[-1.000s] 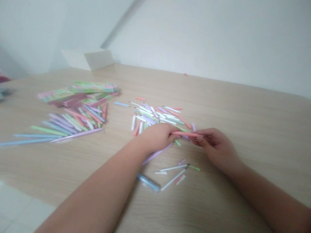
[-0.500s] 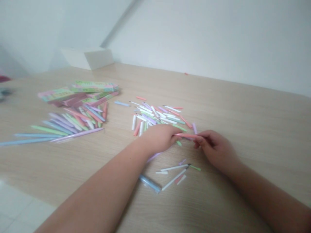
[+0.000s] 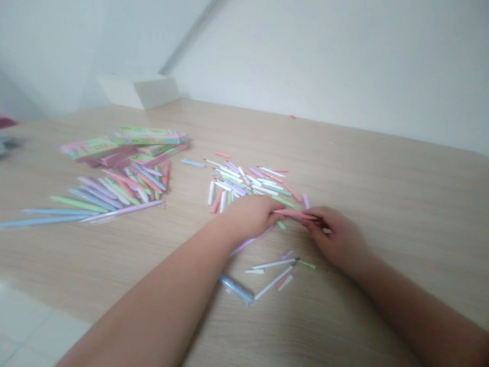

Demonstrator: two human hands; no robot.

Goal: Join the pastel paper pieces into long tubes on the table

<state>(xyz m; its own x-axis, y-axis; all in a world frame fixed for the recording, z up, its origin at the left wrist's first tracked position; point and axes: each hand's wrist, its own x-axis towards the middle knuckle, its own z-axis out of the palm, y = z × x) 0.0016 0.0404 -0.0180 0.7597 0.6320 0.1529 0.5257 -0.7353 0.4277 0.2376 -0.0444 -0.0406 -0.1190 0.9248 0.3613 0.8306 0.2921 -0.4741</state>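
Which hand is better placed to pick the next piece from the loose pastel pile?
Likely the left hand: it lies against the pile of pastel pen parts, while the right hand, also pinching the slim pink pen, sits farther away.

Mount: one camera is riding on the person's head, serving as the only view.
Facing: it is looking forward and down across the wooden table (image 3: 362, 168), toward the white wall (image 3: 344, 56) beyond the far edge.
Nearness: it is sitting close behind the near edge, with the left hand (image 3: 250, 216) and right hand (image 3: 336, 237) showing large in the lower middle.
Coverage: it is taking in the far edge, left table area, and white floor (image 3: 34, 331) at the lower left corner.
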